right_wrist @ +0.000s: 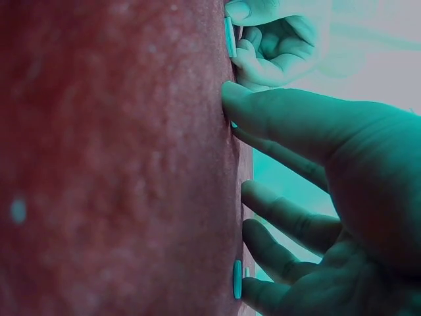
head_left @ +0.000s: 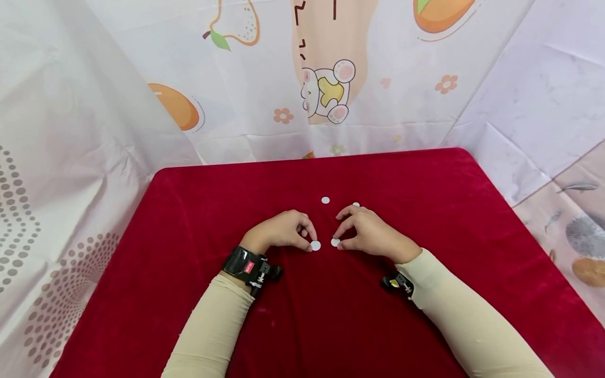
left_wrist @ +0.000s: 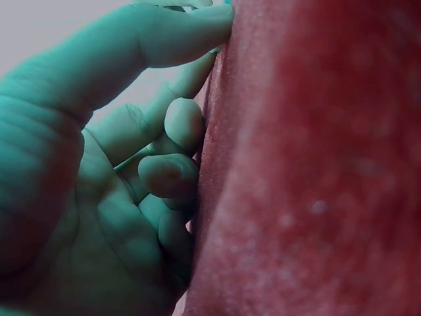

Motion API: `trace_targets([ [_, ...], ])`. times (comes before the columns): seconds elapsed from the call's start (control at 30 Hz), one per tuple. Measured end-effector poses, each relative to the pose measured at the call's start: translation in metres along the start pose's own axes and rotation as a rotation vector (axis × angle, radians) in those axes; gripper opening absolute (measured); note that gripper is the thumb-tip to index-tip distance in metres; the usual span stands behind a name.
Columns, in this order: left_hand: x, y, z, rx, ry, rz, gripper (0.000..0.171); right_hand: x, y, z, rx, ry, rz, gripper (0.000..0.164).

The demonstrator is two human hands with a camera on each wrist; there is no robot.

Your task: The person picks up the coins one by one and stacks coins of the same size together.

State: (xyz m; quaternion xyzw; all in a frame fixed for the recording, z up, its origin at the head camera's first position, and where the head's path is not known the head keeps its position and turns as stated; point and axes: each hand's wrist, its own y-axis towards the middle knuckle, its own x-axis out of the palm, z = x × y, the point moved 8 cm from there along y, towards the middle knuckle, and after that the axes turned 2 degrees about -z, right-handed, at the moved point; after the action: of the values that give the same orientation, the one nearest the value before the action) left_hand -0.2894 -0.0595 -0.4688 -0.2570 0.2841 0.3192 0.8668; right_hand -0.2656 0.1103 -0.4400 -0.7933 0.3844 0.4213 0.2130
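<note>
My left hand [head_left: 282, 230] pinches the left edge of a small white disc [head_left: 315, 245] between thumb and index finger, low over the red cloth. In the left wrist view the other fingers curl loosely against the cloth, and the disc is mostly hidden. Just to the right, my right hand [head_left: 378, 235] holds a second white disc [head_left: 335, 242] between thumb and index fingertip. Its remaining fingers [right_wrist: 289, 217] spread down to the cloth. A third white disc [head_left: 325, 200] lies farther back, and a fourth [head_left: 356, 204] shows partly behind the right hand.
Red velvety cloth [head_left: 227, 199] covers the table, with its far edge in front of a printed white curtain [head_left: 250, 121]. Pale curtains also hang at the left and right sides. Each wrist carries a strapped black camera, such as the left camera [head_left: 271, 272].
</note>
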Motion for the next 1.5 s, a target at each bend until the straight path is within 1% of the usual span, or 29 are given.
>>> trace_targets([
  [0.3, -0.0018, -0.0002, 0.0038, 0.014, -0.007, -0.005, 0.014, 0.0000, 0.0007, 0.0011, 0.009, -0.006, -0.002, 0.017],
  [0.53, 0.0011, -0.0031, 0.0000, -0.008, -0.028, -0.016, 0.014, 0.0049, 0.0012, 0.0002, 0.014, -0.003, -0.017, 0.017],
  [0.7, -0.0004, -0.0029, 0.0016, -0.002, -0.023, -0.003, 0.014, 0.0018, 0.0000, -0.0010, 0.014, -0.011, -0.002, 0.017],
  [0.97, -0.0013, -0.0044, 0.0065, 0.006, -0.021, -0.009, 0.015, 0.0004, 0.0007, -0.0013, 0.015, -0.023, 0.006, 0.017],
  [1.2, 0.0001, -0.0051, 0.0001, -0.006, -0.036, -0.012, 0.015, 0.0038, 0.0035, -0.0008, 0.016, -0.027, -0.009, 0.017],
  [1.5, 0.0000, -0.0009, 0.0017, 0.016, -0.025, -0.015, 0.012, 0.0014, 0.0029, 0.0016, 0.021, -0.038, -0.002, 0.018],
])
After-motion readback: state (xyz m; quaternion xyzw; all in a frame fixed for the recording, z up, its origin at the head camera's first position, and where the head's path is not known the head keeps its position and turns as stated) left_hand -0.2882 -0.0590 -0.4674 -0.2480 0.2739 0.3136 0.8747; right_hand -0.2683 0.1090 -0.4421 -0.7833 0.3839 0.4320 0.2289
